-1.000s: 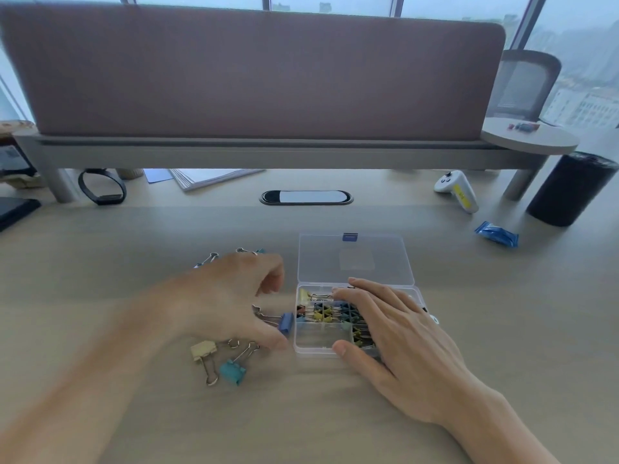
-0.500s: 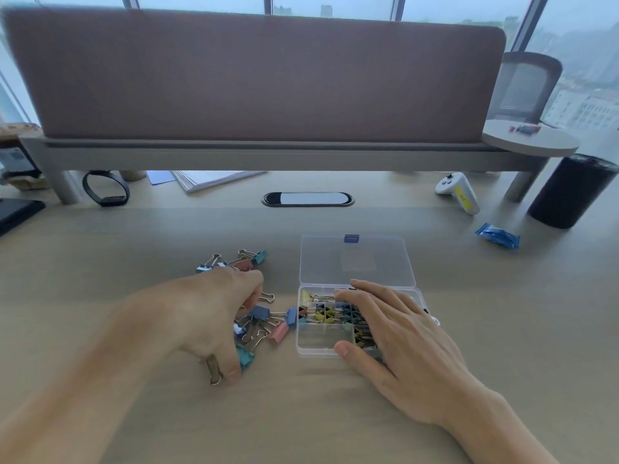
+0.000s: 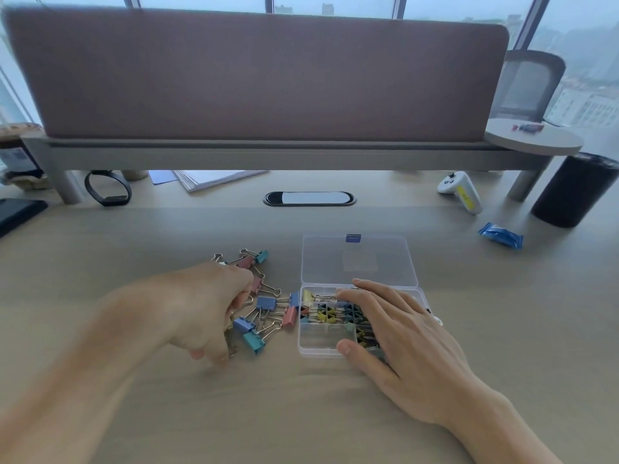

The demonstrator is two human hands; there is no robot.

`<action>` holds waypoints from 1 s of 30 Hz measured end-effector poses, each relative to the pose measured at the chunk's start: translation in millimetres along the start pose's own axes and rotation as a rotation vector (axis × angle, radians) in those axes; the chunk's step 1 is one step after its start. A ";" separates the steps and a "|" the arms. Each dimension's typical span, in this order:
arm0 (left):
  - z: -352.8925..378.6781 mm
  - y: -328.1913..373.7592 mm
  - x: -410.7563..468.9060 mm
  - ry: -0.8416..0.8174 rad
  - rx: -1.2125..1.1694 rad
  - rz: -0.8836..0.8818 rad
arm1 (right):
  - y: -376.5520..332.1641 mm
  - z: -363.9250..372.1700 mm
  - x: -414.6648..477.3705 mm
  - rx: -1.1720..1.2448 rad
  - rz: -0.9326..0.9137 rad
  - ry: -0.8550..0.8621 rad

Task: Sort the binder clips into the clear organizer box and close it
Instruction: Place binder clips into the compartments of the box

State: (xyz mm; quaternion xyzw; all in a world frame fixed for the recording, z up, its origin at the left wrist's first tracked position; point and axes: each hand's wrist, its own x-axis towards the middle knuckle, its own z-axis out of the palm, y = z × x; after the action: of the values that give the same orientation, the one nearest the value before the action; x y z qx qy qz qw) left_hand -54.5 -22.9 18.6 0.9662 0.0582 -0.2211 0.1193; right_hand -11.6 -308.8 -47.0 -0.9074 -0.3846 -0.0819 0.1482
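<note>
The box (image 3: 321, 341) is steadied by the flat right hand (image 3: 402, 333); the left hand (image 3: 201, 313) is curled over loose clips (image 3: 266, 302), grip unclear. One clip should be pinched cleanly.

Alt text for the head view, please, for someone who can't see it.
A person's right hand rests flat on an open clear organizer box partly filled with binder clips, while the left hand curls over loose coloured clips beside it on a desk.

Soft, hazy daylight reaches you from the windows (image 3: 335, 1) ahead. The desk (image 3: 435, 413) is evenly lit with faint shadows. Your left hand (image 3: 201, 309) smears with motion blur, and the edges bow wide-angle.
</note>
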 end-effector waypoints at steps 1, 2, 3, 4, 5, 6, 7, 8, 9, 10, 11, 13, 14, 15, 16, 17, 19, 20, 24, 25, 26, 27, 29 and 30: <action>2.2 0.5 3.2 0.023 0.012 0.003 | -0.4 -0.1 0.0 0.001 0.000 0.005; 3.0 0.1 5.8 0.046 0.017 0.011 | -0.9 0.0 0.0 -0.001 0.001 0.008; 3.0 0.3 7.7 0.067 0.015 0.027 | -1.0 0.1 -0.1 -0.004 0.003 0.014; 3.1 0.0 9.4 0.087 0.004 0.047 | -0.9 0.3 0.1 -0.006 0.004 0.018; 3.4 -1.0 10.8 0.108 -0.007 0.063 | -0.9 0.5 -0.1 -0.006 0.006 0.019; 3.3 -1.2 11.3 0.134 -0.012 0.077 | -1.1 0.6 -0.3 -0.007 0.006 0.021; 2.4 -1.5 11.2 0.168 -0.010 0.088 | -1.2 0.6 -0.5 -0.007 0.005 0.022; 0.3 -1.6 10.6 0.212 -0.006 0.102 | -1.0 0.3 -0.7 -0.004 0.004 0.017; -3.1 -1.7 9.6 0.262 -0.007 0.116 | -0.5 0.3 -0.8 0.000 0.002 0.010; -7.6 -2.2 8.5 0.318 -0.013 0.126 | -0.1 0.5 -0.8 0.001 -0.001 0.006; -12.4 -4.0 7.3 0.385 -0.025 0.130 | 0.2 0.6 -0.6 -0.002 -0.004 0.007; -19.5 -10.9 5.9 0.532 -0.046 0.115 | -0.1 0.5 -0.3 -0.007 -0.005 0.007; -21.5 -14.4 5.8 0.591 -0.040 0.106 | -0.5 0.4 -0.1 -0.007 -0.004 0.011; -21.9 -17.4 6.6 0.620 -0.027 0.096 | -0.8 0.5 -0.4 -0.005 -0.002 0.019; -20.7 -18.3 7.7 0.624 -0.016 0.087 | -1.1 0.6 -0.7 -0.002 0.000 0.027; -18.0 -18.3 10.1 0.610 -0.004 0.079 | -1.4 0.8 -1.0 -0.002 0.002 0.033; -9.5 -17.3 18.3 0.590 0.028 0.067 | -2.0 0.8 -1.2 -0.014 0.002 0.049; -5.3 -17.0 23.2 0.591 0.049 0.058 | -2.4 0.7 -1.2 -0.020 0.001 0.054; 5.0 -23.9 38.0 0.673 0.053 0.015 | -2.6 0.4 -1.0 -0.010 0.004 0.045; 7.1 -26.2 40.9 0.704 0.028 0.015 | -2.3 0.2 -1.2 -0.015 0.003 0.047; 9.4 -28.6 43.3 0.732 0.005 0.014 | -2.5 0.1 -1.1 -0.021 0.003 0.050; 11.4 -30.9 45.4 0.753 -0.009 0.011 | -2.8 -0.1 -1.3 -0.024 0.005 0.053; 14.0 -36.1 49.0 0.777 -0.015 -0.004 | -3.1 -0.3 -1.6 -0.024 0.009 0.052; 14.2 -38.7 49.9 0.788 -0.024 -0.015 | -3.1 -0.5 -1.5 -0.024 0.008 0.051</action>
State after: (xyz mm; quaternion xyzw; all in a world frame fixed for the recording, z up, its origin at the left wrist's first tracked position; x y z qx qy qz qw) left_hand -22.0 13.7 -23.7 0.9751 0.1090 0.1667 0.0974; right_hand -14.9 -307.9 -46.2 -0.9083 -0.3759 -0.1092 0.1476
